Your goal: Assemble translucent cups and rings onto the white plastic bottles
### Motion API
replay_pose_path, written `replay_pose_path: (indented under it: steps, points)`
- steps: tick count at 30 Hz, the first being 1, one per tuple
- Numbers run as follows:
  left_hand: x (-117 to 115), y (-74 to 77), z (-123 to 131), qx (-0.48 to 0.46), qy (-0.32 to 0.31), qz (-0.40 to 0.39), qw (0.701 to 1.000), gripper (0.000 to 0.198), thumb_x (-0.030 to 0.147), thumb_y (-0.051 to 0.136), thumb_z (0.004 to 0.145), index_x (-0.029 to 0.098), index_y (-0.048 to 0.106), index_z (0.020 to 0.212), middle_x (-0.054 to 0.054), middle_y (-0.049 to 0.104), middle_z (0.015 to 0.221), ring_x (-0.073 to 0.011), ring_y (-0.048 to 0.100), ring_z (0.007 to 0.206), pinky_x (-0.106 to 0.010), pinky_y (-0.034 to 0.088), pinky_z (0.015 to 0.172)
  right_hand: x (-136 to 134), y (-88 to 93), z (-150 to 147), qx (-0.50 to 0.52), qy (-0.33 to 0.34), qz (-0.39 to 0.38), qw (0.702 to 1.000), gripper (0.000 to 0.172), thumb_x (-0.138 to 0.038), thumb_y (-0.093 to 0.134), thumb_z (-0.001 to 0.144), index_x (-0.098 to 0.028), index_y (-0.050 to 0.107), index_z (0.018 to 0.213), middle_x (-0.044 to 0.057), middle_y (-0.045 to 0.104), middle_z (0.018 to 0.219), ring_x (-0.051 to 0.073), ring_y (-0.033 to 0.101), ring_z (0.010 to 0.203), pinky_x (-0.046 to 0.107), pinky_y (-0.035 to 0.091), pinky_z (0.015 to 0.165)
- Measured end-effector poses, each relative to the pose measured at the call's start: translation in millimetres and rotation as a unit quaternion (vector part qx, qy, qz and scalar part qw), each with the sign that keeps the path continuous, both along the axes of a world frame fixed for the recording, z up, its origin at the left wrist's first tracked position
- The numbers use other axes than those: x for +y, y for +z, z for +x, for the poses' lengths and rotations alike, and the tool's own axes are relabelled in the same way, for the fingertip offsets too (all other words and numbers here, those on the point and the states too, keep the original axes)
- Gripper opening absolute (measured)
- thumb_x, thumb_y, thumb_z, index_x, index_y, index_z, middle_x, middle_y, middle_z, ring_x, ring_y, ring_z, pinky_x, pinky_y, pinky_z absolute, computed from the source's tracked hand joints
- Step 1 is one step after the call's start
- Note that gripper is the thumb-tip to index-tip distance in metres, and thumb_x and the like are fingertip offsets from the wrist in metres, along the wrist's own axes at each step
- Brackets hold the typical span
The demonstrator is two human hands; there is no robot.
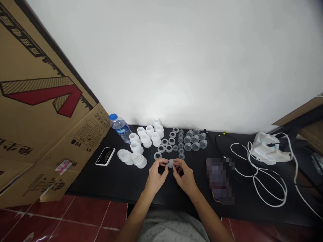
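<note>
Work seen from the worn head camera, which I follow from a distance. At centre, just above the near part of the black worktop [106, 181], the left hand [155, 175] and the right hand [185, 177] meet around a small translucent piece [171, 163]. The grip on each side is a pinch: I see fingertips pressed against the piece from left and right. Its exact make-up is too small for me to tell.

Beyond lie the loose parts, sorted by kind: pale rings [169, 151], small clear discs [181, 145] in a column, and clear domes [195, 146] clustered to the right. To the left, the white pieces [146, 141] at the back show bare mouths, while the nearer white pieces [141, 162] appear to carry translucent tops. I judge the work to be at an early stage: the nearer group looks finished, while most parts lie separate.
</note>
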State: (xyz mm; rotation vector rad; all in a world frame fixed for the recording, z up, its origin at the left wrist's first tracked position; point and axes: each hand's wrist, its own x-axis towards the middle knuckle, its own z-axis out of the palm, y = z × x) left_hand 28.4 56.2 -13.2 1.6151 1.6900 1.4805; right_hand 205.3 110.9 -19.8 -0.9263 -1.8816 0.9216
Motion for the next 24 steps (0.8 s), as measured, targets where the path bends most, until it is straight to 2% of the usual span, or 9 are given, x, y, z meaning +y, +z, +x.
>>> replay_pose_path:
  steps: [4,10,19,24]
  points:
    - [3.1,-3.5,-0.4,0.063,0.029,-0.011,0.998,0.021,0.016,0.063,0.094,0.024,0.068,0.113,-0.007,0.077,0.108,-0.0223,0.074,0.097,-0.036,0.062,0.084,1.9,-1.3,-0.7,-0.014,0.008,-0.018,1.0,0.03,-0.025,0.063,0.1,-0.025,0.064,0.129,0.008,0.082,0.11,0.021,0.079,0.086,0.031,0.065,0.071]
    - [4.3,-5.5,-0.8,0.1,0.027,-0.039,0.994,0.027,0.012,0.064,0.089,0.025,0.068,0.113,-0.006,0.075,0.107,-0.0261,0.073,0.101,-0.043,0.061,0.089,2.2,3.8,-0.8,-0.023,0.023,-0.038,0.999,0.031,-0.024,0.061,0.098,-0.024,0.066,0.129,0.01,0.082,0.113,0.023,0.079,0.091,0.032,0.066,0.071]
    - [3.8,-3.0,-0.6,0.047,-0.008,-0.036,0.998,0.028,0.014,0.066,0.093,0.025,0.07,0.118,-0.005,0.078,0.112,-0.0225,0.076,0.102,-0.039,0.063,0.094,2.5,2.7,1.1,-0.007,0.029,-0.047,0.998,0.039,-0.026,0.066,0.097,-0.026,0.062,0.136,0.009,0.081,0.117,0.022,0.076,0.091,0.034,0.065,0.078]
    - [1.6,2.2,-1.6,0.038,-0.041,-0.027,0.998,0.033,0.014,0.065,0.097,0.026,0.072,0.127,-0.006,0.079,0.114,-0.0208,0.077,0.099,-0.037,0.064,0.093,3.0,5.2,2.8,-0.002,0.031,-0.06,0.998,0.039,-0.027,0.068,0.097,-0.027,0.06,0.135,0.006,0.083,0.112,0.021,0.072,0.082,0.032,0.061,0.071]
